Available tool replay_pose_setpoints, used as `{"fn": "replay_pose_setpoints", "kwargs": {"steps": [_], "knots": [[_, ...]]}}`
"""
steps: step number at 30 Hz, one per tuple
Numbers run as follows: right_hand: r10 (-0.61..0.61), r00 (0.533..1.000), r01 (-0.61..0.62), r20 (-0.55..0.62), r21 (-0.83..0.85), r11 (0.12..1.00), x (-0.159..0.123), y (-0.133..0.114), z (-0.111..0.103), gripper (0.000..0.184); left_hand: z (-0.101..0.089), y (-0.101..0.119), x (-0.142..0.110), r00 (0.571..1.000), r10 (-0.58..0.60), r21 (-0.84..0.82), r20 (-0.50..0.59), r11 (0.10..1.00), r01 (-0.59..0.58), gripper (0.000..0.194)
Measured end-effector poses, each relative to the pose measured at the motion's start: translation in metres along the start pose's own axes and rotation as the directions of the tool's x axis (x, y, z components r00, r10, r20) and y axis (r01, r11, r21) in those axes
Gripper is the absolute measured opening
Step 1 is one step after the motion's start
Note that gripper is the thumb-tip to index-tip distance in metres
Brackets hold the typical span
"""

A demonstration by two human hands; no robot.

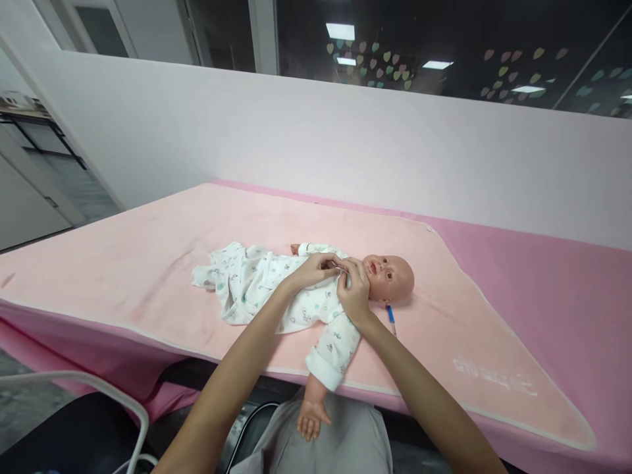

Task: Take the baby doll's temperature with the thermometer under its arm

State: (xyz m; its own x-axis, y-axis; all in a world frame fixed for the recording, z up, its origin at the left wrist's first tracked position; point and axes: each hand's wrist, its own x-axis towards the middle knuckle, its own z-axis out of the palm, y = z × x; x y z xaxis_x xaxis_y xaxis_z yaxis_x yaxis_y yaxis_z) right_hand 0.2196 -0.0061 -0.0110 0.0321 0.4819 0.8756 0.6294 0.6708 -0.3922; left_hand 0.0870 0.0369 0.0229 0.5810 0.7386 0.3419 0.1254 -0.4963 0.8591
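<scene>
Baby doll [392,280] in printed white garment [254,276], on its back at the centre of the frame; two hands at the neckline.
Doll: bald head right of centre, garment's loose lower end left of centre; near arm angled toward the bottom centre, its hand past the table edge, above grey trousers [360,434]. Left hand [318,268]: fingers bent, at the garment's upper front. Right hand [354,286]: fingers curled, at the collar just beside the doll's chin, tips close to the left's; whether either gripped fabric could not be told. Also present: thin blue-ended item [391,315], just below the head; peach mat [138,263] over pink cover [587,289]; white partition [296,138] behind; dark glass [444,29] with heart shapes, upper right.
</scene>
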Motion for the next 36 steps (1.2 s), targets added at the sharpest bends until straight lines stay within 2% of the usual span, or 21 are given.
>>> {"fn": "replay_pose_setpoints", "kwargs": {"steps": [5, 10, 15, 21, 32, 36], "knots": [[-0.002, 1.0, 0.001, -0.014, -0.017, 1.0, -0.002, 0.001, 0.001, 0.034, 0.0, -0.005, 0.003, 0.999, 0.034, -0.002, -0.017, 0.999, -0.034, 0.022], [0.002, 0.999, 0.001, 0.036, -0.064, 0.998, -0.001, 0.0, 0.0, 0.031, 0.001, -0.011, 0.007, 0.995, -0.06, -0.158, -0.086, 0.986, 0.046, 0.023], [-0.009, 0.997, 0.012, 0.071, -0.036, 0.999, 0.001, 0.0, 0.0, 0.029, 0.001, -0.011, 0.008, 0.991, -0.099, -0.232, -0.09, 0.97, 0.075, 0.025], [0.043, 0.996, -0.041, 0.077, -0.032, 0.999, 0.0, -0.002, -0.001, 0.03, 0.0, -0.009, 0.007, 0.992, -0.085, -0.187, -0.098, 0.98, 0.066, 0.024], [0.001, 0.998, 0.0, 0.057, -0.02, 1.0, -0.002, -0.001, -0.001, 0.034, 0.002, -0.005, 0.006, 0.995, -0.053, -0.164, -0.08, 0.986, 0.04, 0.023], [-0.023, 1.0, 0.023, 0.012, -0.02, 1.0, -0.002, -0.003, -0.002, 0.03, -0.014, 0.0, -0.002, 0.987, -0.111, -0.143, -0.113, 0.985, 0.094, 0.026]]}}
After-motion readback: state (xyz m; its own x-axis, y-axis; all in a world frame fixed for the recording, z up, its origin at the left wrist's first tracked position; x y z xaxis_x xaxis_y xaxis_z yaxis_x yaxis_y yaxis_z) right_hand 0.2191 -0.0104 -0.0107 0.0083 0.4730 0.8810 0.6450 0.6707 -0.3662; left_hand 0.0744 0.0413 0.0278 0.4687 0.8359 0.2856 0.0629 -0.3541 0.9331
